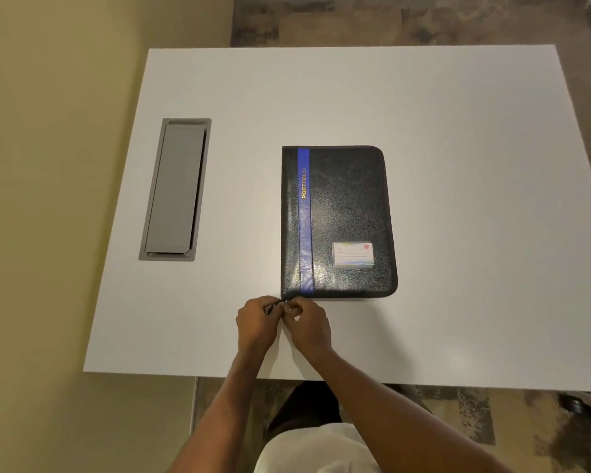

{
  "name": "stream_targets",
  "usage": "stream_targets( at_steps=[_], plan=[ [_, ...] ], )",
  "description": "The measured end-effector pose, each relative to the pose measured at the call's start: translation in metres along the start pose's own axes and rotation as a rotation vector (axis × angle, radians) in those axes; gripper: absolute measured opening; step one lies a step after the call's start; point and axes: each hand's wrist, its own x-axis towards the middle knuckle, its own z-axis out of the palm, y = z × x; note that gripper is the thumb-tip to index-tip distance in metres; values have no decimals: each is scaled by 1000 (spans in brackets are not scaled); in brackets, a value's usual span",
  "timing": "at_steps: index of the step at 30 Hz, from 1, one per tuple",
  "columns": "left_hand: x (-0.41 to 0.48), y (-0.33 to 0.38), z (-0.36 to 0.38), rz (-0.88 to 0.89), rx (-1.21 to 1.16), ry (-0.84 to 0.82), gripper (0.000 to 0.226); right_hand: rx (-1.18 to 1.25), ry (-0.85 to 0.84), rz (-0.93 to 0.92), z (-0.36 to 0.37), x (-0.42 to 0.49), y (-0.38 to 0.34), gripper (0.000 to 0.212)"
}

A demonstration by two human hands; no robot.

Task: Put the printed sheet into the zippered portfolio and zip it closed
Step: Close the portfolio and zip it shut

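A black zippered portfolio with a blue stripe and the gold word PORTFOLIO lies flat and closed on the white table. A small label card sits in a clear pocket on its cover. Both hands meet just below its near left corner. My left hand pinches a dark zipper tab at that corner. My right hand pinches the small metal zipper pull right beside it. No printed sheet is visible.
A grey rectangular cable hatch is set into the table at the left. The near table edge runs just behind my wrists. A tan wall stands at the left; patterned carpet lies beyond and below the table.
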Motion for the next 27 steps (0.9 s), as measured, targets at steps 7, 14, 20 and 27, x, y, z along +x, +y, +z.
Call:
stream_targets(
  at_steps=[7, 14, 20, 27],
  plan=[
    [1, 4, -11, 49, 11, -46, 14, 32, 48, 2, 3, 2, 0, 24],
    [-6, 6, -14, 187, 309, 53, 38, -205, 181, 54, 0, 1, -6, 21],
    [-5, 12, -21, 234, 441, 81, 34, -145, 330, 105, -2, 0, 3, 20],
    [-2, 10, -23, 283, 480, 79, 30, -187, 504, 81, -48, 4, 41, 25]
  ],
)
